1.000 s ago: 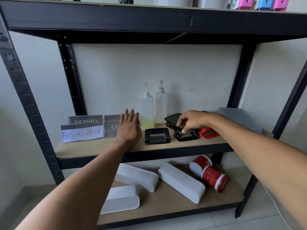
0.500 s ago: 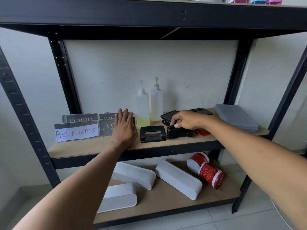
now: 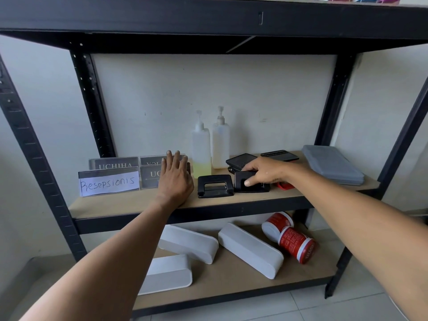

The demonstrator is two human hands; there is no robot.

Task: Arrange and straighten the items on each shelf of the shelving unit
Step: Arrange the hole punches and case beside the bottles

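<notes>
Black metal hole punch [image 3: 251,181]: looks hard, heavy, won't bend. Right hand [image 3: 268,170] fingers curl round its top, good hold. Left hand [image 3: 174,177] flat, fingers straight, on shelf [image 3: 115,205].

Behind the black metal shelving unit [image 3: 342,89] runs a pale, off-white wall [image 3: 208,93], plain and lightly scuffed, with a few small marks. The unit's perforated uprights stand close against it, and a dark crossbeam spans the top. Below the unit's lowest board lies a floor of light grey tiles [image 3: 324,306], grout lines showing. Soft, even light falls across the wall, with shade under the top beam.
</notes>
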